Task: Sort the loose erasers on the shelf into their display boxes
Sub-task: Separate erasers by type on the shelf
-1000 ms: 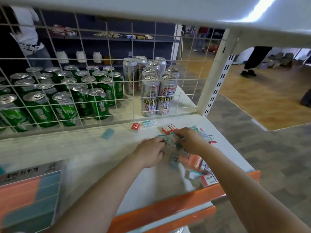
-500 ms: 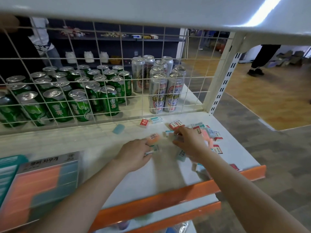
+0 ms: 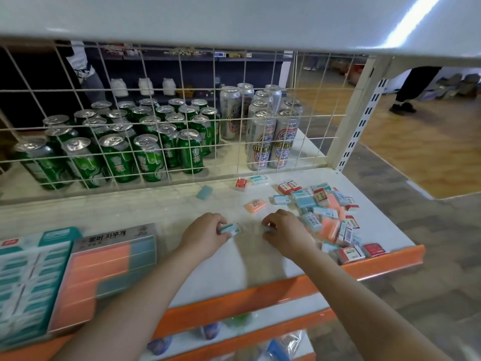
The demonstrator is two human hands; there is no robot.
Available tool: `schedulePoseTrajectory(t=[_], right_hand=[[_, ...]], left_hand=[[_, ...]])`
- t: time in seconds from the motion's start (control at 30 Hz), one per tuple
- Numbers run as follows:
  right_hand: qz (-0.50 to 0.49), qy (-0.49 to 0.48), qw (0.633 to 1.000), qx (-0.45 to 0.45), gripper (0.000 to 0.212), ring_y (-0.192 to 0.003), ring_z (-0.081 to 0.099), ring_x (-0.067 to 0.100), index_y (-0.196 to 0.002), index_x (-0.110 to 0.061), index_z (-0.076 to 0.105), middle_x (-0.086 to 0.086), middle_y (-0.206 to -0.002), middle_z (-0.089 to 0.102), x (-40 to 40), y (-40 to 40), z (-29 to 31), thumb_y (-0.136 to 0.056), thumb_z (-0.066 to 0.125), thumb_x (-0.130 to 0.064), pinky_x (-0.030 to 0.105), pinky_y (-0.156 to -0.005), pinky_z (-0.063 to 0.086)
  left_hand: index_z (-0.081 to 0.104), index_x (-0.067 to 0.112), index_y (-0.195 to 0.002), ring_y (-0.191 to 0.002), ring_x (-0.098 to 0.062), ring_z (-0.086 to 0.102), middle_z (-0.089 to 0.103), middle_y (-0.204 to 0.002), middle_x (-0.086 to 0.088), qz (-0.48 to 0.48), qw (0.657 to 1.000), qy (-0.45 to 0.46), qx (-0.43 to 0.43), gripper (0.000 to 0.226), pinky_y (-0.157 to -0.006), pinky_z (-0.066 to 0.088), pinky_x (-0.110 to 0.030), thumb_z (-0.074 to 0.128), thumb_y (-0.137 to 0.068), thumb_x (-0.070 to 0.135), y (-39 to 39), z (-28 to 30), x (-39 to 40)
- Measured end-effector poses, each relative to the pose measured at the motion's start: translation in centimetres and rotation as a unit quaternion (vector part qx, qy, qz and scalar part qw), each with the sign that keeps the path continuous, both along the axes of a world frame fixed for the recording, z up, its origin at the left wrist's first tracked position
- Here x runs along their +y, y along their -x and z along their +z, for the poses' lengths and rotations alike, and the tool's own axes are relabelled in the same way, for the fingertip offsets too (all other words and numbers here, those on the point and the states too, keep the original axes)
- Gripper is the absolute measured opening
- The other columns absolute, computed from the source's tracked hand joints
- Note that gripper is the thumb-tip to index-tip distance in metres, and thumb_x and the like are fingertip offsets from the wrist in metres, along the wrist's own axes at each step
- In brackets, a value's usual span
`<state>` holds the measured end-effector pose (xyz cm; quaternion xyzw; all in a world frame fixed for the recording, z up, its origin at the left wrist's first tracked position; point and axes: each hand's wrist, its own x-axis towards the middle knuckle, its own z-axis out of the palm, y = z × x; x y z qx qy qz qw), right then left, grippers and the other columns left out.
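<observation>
Several loose erasers (image 3: 322,212) in teal, orange and red wrappers lie heaped at the right end of the white shelf (image 3: 156,204). My left hand (image 3: 205,234) pinches a teal-and-white eraser (image 3: 230,228) at mid-shelf. Just left of the heap, my right hand (image 3: 285,231) has its fingers curled over something pale that is blurred. An orange eraser (image 3: 255,205) lies alone above my hands. A blue eraser (image 3: 204,192), a red eraser (image 3: 241,183) and a teal eraser (image 3: 258,179) lie near the wire grid. Two display boxes stand at the left: an orange-and-blue box (image 3: 104,269) and a teal box (image 3: 23,285).
A white wire grid (image 3: 166,142) backs the shelf, with green cans (image 3: 117,149) and silver cans (image 3: 270,136) behind it. An orange lip (image 3: 385,259) edges the shelf front. An upper shelf (image 3: 234,24) hangs overhead. A person's legs (image 3: 408,89) stand on the floor at far right.
Both hands have pulled back from the heap toward the shelf's front, and my left hand now holds a teal-and-white eraser. An orange eraser now lies alone on the shelf. The camera has turned left.
</observation>
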<state>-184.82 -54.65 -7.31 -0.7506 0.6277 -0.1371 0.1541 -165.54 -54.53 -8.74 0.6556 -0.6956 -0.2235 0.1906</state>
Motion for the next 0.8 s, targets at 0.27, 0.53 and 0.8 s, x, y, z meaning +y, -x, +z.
schedulePoseTrajectory(t=[0.27, 0.53, 0.8], right_hand=[[0.003, -0.021, 0.999, -0.032, 0.032, -0.096, 0.056, 0.017, -0.113, -0.018, 0.063, 0.002, -0.108, 0.058, 1.7, 0.2, 0.2, -0.082, 0.066, -0.028, 0.021, -0.068, 0.034], [-0.016, -0.064, 0.998, -0.006, 0.043, -0.104, 0.056, 0.017, -0.121, -0.019, 0.059, 0.001, -0.117, 0.059, 2.2, 1.1, 0.8, -0.080, 0.067, -0.027, 0.021, -0.081, 0.040], [-0.003, -0.084, 0.996, -0.003, 0.042, -0.106, 0.056, 0.014, -0.123, -0.019, 0.058, 0.000, -0.120, 0.060, 2.0, 1.1, 0.9, -0.082, 0.066, -0.025, 0.019, -0.084, 0.041]], left_hand=[[0.057, 0.017, -0.096, -0.090, -0.022, 0.057, 0.044, -0.093, 0.003, -0.035, 0.999, 0.012, 0.008, 0.018, -0.080, 0.046, -0.033, 0.066, -0.080, 0.019, 0.3, 0.2, 0.4], [0.059, 0.020, -0.100, -0.089, -0.013, 0.054, 0.047, -0.094, 0.008, -0.078, 0.996, 0.029, 0.021, 0.028, -0.081, 0.045, -0.027, 0.067, -0.080, 0.038, 0.4, -0.3, 1.8], [0.064, 0.015, -0.112, -0.098, -0.018, 0.056, 0.048, -0.097, 0.002, -0.114, 0.993, -0.009, 0.026, 0.029, -0.086, 0.044, -0.026, 0.064, -0.085, 0.027, 0.4, -0.3, 1.8]])
